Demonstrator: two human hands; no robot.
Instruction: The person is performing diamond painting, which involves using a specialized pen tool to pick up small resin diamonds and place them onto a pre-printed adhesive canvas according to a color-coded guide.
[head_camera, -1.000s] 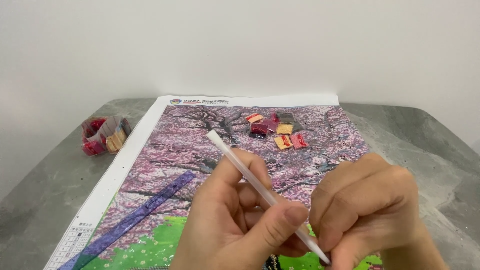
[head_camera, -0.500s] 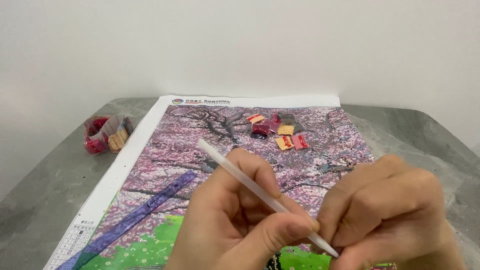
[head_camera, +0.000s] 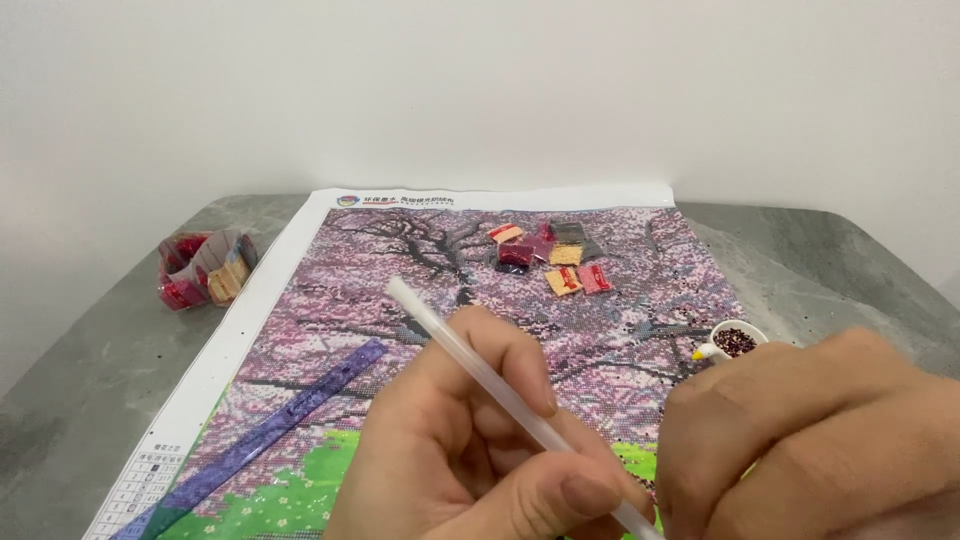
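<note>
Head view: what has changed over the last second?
The right hand slid right and lower, uncovering a small white cup of dark beads. The left hand still grips the white pen, tip lower now. Ruler, bead packets and canvas unmoved.

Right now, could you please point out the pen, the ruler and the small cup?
pen (head_camera: 470, 362), head view, middle of its white shaft.
ruler (head_camera: 270, 435), head view, middle of the purple strip.
cup (head_camera: 737, 341), head view, the beads inside it.

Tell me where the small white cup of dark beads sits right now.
In the head view the cup sits on the canvas's right edge, just above the right hand, below-right of the bead packets.
</note>
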